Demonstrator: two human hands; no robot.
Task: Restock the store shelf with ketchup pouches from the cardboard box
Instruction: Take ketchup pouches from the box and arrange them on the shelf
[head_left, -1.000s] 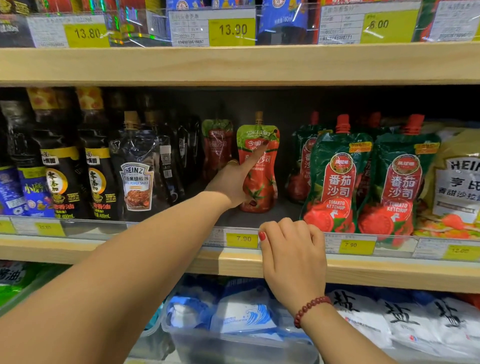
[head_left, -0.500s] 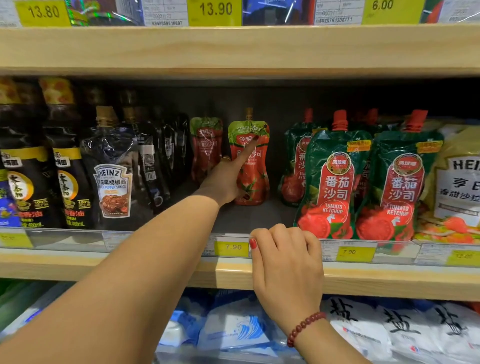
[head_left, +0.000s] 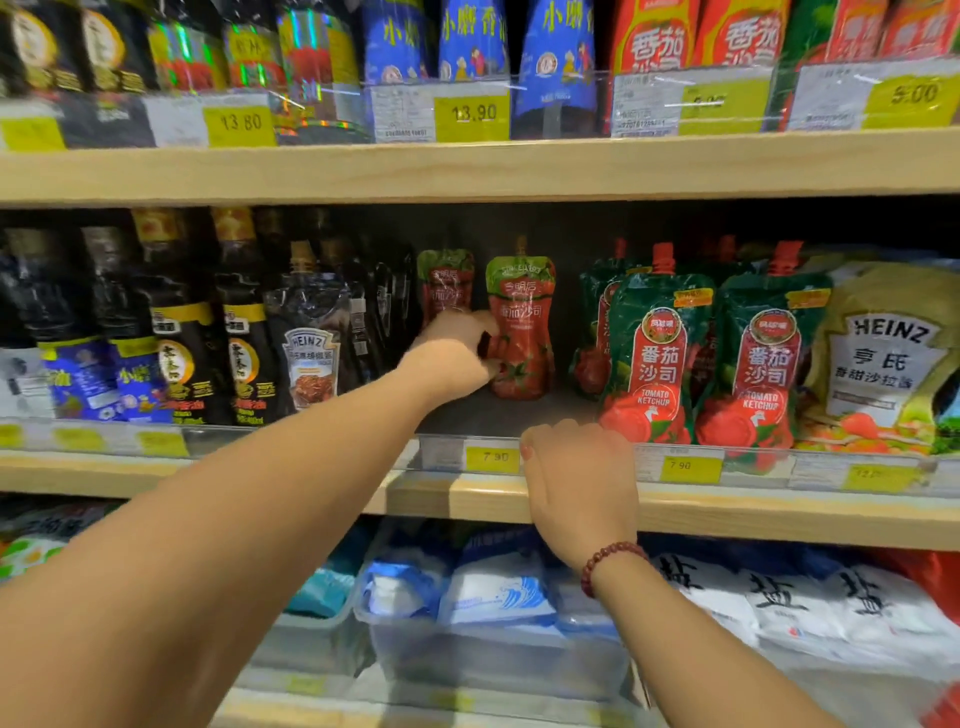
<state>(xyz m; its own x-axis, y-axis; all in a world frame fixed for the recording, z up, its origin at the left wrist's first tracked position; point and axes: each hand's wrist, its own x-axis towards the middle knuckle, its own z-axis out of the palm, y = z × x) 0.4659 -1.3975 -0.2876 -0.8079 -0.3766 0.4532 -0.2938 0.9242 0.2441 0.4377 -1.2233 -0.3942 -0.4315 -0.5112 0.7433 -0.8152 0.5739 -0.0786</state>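
my left hand (head_left: 457, 353), just pointing, now grips the ketchup pouch (head_left: 524, 312); right hand (head_left: 576, 483) clutches the shelf edge (head_left: 779, 512). likely straightening it.

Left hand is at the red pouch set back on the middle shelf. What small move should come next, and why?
Probably slide the red ketchup pouch forward to the front rail. The left hand grips its lower left edge, it stands well back with bare shelf floor before it, and the neighbouring green ketchup pouches already stand at the rail. The right hand only hooks over that rail.
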